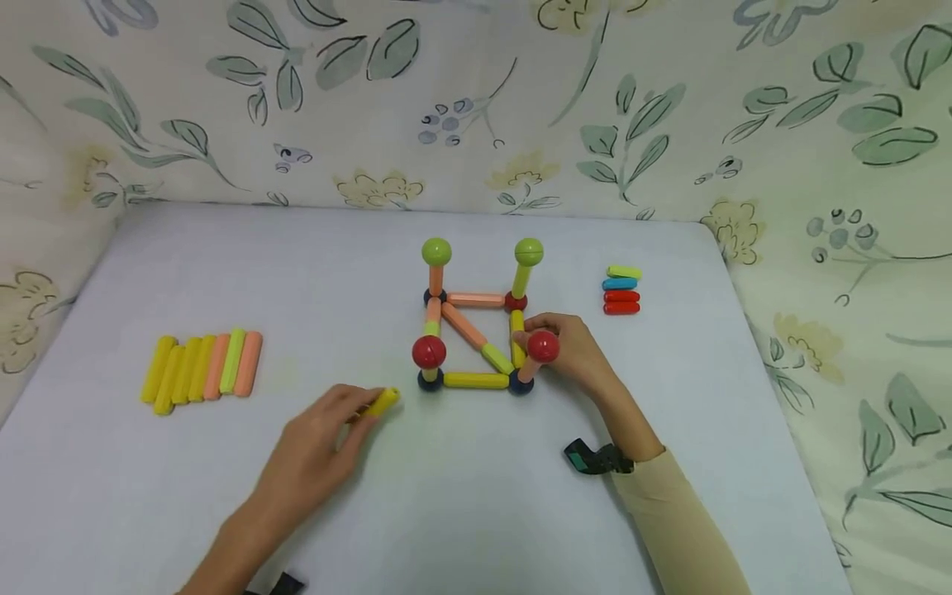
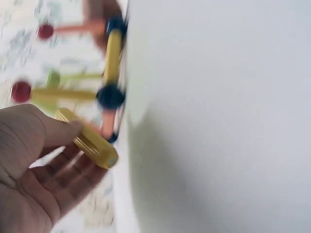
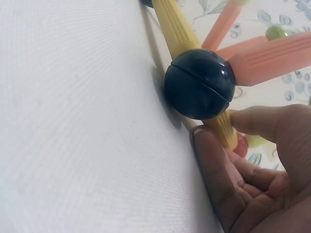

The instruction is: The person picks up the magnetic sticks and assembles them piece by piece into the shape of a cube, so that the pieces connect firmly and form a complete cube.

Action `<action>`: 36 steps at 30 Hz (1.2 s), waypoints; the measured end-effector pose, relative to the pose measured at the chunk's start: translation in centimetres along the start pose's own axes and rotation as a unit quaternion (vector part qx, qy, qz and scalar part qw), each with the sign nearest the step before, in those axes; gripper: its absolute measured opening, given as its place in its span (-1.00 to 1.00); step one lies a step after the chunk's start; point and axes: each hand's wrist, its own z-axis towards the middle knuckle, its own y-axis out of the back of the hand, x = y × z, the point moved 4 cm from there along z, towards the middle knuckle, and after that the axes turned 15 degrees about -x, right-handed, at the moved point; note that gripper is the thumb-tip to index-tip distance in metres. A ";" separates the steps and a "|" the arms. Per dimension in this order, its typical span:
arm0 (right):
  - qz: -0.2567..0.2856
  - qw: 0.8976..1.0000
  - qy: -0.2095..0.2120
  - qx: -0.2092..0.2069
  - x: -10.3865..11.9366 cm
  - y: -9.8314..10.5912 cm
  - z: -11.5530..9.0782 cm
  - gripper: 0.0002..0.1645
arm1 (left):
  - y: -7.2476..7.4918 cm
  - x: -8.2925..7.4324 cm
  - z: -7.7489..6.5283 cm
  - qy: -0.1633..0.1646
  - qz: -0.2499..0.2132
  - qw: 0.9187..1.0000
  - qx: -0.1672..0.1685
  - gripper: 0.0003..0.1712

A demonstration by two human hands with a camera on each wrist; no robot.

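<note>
My left hand pinches a loose yellow stick between thumb and fingers, just left of a ball-and-stick frame. In the left wrist view that stick is apart from the frame. My right hand grips the yellow stick on the frame's right side, close to a dark blue ball. The frame lies as a square with a diagonal stick. Uprights at its corners carry green balls at the back and red balls in front.
Several yellow, orange and green sticks lie in a row at the left of the white table. Short green, blue and red sticks are stacked in a column at the right. A leaf-patterned cloth hangs behind.
</note>
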 end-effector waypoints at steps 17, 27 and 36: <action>0.011 1.000 0.010 -0.010 -0.5 -0.3 0.3 -0.51 | -7.2 -8.6 3.3 -0.252 0.045 0.965 -0.054 -0.44; 0.010 1.000 0.013 -0.013 -0.4 -0.2 0.2 -0.50 | -8.2 -9.3 4.1 -0.242 0.118 0.962 -0.046 -0.45; 0.018 1.000 0.020 -0.007 -0.5 0.0 0.0 -0.48 | -8.7 -9.3 4.0 -0.203 0.135 0.969 -0.023 -0.41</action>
